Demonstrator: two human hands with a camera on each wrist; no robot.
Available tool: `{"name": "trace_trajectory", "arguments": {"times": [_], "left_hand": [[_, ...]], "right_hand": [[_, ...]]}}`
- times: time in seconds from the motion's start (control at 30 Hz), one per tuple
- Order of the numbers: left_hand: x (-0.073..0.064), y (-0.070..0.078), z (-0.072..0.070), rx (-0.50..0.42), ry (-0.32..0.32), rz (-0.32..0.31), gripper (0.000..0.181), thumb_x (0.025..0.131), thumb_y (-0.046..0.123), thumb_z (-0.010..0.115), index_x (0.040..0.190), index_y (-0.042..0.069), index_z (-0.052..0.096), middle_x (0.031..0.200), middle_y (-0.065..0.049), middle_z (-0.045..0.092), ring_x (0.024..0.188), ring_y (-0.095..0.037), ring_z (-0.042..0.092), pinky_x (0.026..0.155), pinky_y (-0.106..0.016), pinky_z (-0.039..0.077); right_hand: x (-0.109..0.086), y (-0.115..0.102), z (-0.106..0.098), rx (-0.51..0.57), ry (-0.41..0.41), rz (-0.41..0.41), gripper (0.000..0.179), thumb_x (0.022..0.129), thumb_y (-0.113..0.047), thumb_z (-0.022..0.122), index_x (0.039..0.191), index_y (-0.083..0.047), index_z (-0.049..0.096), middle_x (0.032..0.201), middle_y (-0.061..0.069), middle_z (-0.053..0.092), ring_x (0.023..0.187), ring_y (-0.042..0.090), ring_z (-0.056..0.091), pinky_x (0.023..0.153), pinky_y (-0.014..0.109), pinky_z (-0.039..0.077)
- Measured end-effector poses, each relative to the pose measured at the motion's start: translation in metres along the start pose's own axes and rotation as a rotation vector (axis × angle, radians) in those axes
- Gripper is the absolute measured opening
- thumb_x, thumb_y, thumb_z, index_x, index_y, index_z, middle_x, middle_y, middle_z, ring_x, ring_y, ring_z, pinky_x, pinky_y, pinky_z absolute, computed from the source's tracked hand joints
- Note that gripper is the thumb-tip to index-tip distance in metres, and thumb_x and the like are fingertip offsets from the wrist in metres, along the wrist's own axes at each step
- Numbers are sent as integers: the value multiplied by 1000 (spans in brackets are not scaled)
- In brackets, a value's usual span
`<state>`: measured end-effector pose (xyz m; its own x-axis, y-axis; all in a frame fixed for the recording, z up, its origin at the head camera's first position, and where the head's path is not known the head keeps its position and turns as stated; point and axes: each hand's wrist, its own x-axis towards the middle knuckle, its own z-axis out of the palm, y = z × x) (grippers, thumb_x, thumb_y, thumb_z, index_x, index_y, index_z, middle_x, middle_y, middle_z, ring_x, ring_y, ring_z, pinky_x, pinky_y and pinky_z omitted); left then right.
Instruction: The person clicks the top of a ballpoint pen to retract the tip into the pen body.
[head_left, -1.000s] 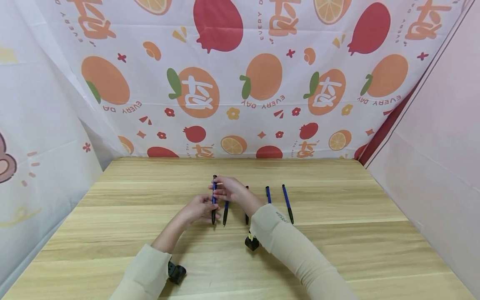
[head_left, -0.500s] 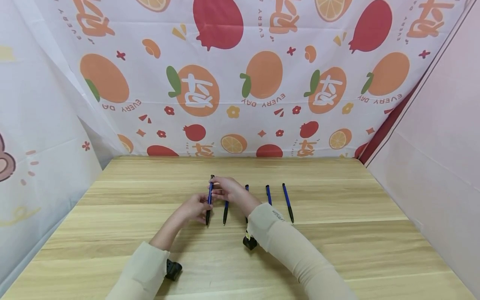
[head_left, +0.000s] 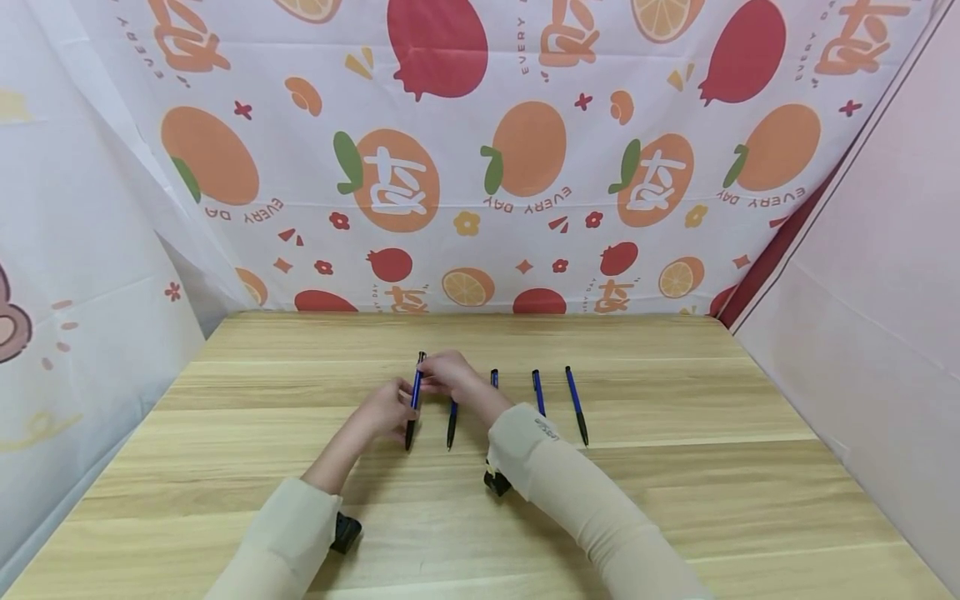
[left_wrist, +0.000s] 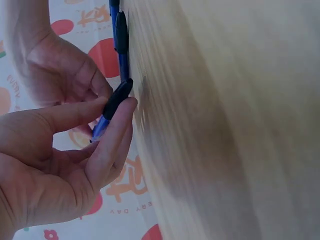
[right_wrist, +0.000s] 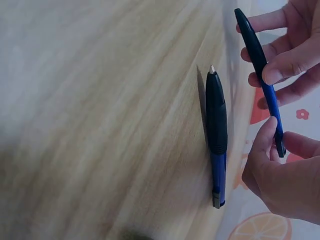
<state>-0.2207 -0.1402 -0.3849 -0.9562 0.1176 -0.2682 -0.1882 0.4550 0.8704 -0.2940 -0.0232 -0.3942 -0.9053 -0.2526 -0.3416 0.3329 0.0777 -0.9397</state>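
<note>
Both hands hold one blue pen (head_left: 416, 397) with a black grip, over the left-middle part of the table. My left hand (head_left: 386, 410) pinches it near the black grip end between thumb and fingers, as the left wrist view shows with the hand (left_wrist: 65, 165) close up. At the clip end, my right hand (head_left: 450, 373) pinches the pen between thumb and finger. In the right wrist view the held pen (right_wrist: 260, 60) slants, its black end up. Just right of it a second pen (head_left: 452, 427) lies on the table, partly behind the right hand.
Further right on the wooden table (head_left: 675, 500) lie more blue pens: one (head_left: 494, 377) partly covered by the right forearm, one (head_left: 538, 392) beside it, and the rightmost pen (head_left: 577, 406). A fruit-print cloth (head_left: 465, 208) hangs behind the table's far edge.
Both hands have shifted slightly left with the held pen, away from the neighbouring pen. The held pen has gone from nearly straight to leaning, its black end toward the left.
</note>
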Motion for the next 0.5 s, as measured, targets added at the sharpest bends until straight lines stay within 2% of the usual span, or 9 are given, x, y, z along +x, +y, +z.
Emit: {"name": "trace_trajectory", "arguments": {"times": [0.2,0.37,0.5], "left_hand": [[0,5,2,210,41,42,25,81,-10,58,103,-11,47,81,-17,55,63,-25,58,52,-31,53],[-2,8,3,297,48,65,20,79,-10,59,95,-12,48,74,-15,51,59,-28,58,51,-31,54],[-2,8,3,360,50,77,11,79,-10,58,85,-7,49,69,-13,50,54,-27,59,49,-30,53]], "right_hand": [[2,1,5,-109,54,-38,18,87,3,55,104,7,59,72,9,57,57,14,55,75,33,53],[5,2,11,-187,112,-43,13,85,5,58,98,4,59,67,8,56,51,14,55,71,35,54],[7,1,15,-232,141,-40,8,83,8,58,90,3,59,62,8,55,46,14,54,67,35,55]]}}
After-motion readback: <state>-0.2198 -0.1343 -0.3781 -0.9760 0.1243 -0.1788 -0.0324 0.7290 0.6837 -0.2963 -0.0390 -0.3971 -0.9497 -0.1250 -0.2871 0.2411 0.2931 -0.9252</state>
